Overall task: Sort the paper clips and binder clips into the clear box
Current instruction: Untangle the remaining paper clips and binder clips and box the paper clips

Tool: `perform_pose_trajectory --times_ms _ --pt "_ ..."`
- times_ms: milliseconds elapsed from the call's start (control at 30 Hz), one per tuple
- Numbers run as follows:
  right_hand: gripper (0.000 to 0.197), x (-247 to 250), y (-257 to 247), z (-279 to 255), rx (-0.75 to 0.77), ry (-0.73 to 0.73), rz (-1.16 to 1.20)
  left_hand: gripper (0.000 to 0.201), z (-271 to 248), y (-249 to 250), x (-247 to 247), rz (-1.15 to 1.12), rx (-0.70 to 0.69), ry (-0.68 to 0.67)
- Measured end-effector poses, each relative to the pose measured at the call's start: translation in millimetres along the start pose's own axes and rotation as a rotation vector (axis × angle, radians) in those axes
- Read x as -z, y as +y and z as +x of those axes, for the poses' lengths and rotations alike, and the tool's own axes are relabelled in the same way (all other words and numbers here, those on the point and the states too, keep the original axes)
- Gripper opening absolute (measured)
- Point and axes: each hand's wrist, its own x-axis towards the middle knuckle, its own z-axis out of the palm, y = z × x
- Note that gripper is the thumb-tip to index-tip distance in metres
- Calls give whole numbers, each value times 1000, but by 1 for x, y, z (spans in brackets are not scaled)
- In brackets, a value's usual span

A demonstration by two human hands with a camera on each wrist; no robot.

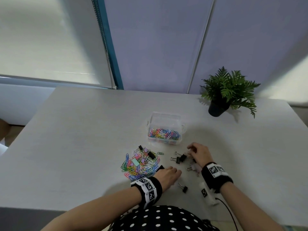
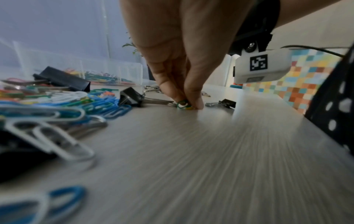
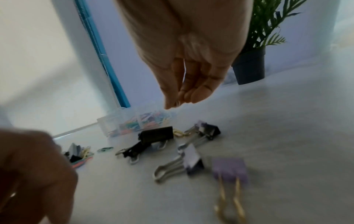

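Observation:
A clear box (image 1: 164,117) holds coloured paper clips in its near compartment. A mixed pile of paper clips and binder clips (image 1: 141,162) lies in front of it. My left hand (image 1: 175,173) is down on the table right of the pile; its thumb and fingers (image 2: 193,97) pinch a few green and yellow paper clips (image 2: 182,105). My right hand (image 1: 190,150) hovers over loose black binder clips (image 1: 180,158), its fingertips (image 3: 199,94) drawn together. Whether they pinch anything is unclear. Lilac binder clips (image 3: 229,168) lie nearer my wrist.
A potted fern (image 1: 228,92) stands at the back right of the grey table (image 1: 83,139). One black binder clip (image 1: 184,189) lies alone between my wrists. A wall and a blind close off the far edge.

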Motion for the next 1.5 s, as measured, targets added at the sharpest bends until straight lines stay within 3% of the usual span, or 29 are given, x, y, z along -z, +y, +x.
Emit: perform_pose_trajectory --times_ms 133,267,500,633,733,833,933,1100,1267,1500 --pt "14 -10 -11 16 -108 -122 -151 24 4 -1 7 -156 105 -11" --pt "9 -18 -15 16 -138 -139 -259 17 6 -2 9 -132 119 -24" --pt "9 -18 -13 13 -45 -210 -359 34 13 -2 12 55 66 -123" --pt "12 -17 -12 3 -2 -202 -366 26 14 -3 26 45 83 -155" --pt "8 -10 -9 2 -42 -181 -233 17 21 -18 47 -168 257 -100" --pt "10 1 -17 8 -75 -99 102 15 33 -50 68 -316 345 26" --pt "6 13 -38 24 -51 -56 309 15 42 -77 77 -274 337 54" --pt "14 24 -73 63 13 -48 421 20 46 -80 67 -141 316 15" --pt "17 16 -80 69 115 -163 79 23 42 -70 46 -136 408 -22" --pt "16 1 -48 40 263 -69 -49 23 37 -72 39 -39 355 -77"
